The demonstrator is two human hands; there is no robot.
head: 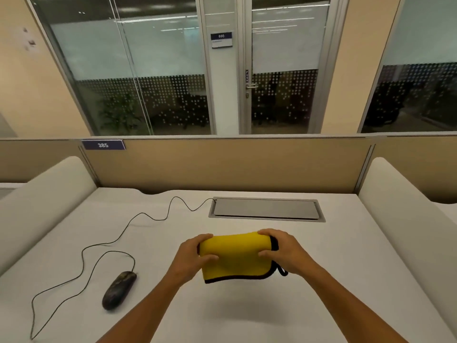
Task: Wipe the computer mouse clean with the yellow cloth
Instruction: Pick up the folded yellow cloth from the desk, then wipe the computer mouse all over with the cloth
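A folded yellow cloth (pixel 236 257) with a black hem hangs in the air above the white desk (pixel 247 313), casting a shadow below. My left hand (pixel 191 258) grips its left end and my right hand (pixel 284 252) grips its right end, thumbs on the front face. The dark, smudged computer mouse (pixel 118 290) lies on the desk to the lower left of my left hand, apart from both hands. Its black cable (pixel 99 246) loops across the desk to the hatch at the back.
A grey metal cable hatch (pixel 267 209) is set into the desk behind the cloth. Beige partition panels (pixel 235 164) close the back, and white rounded dividers (pixel 47 194) flank the desk on both sides. Glass walls and a door stand beyond.
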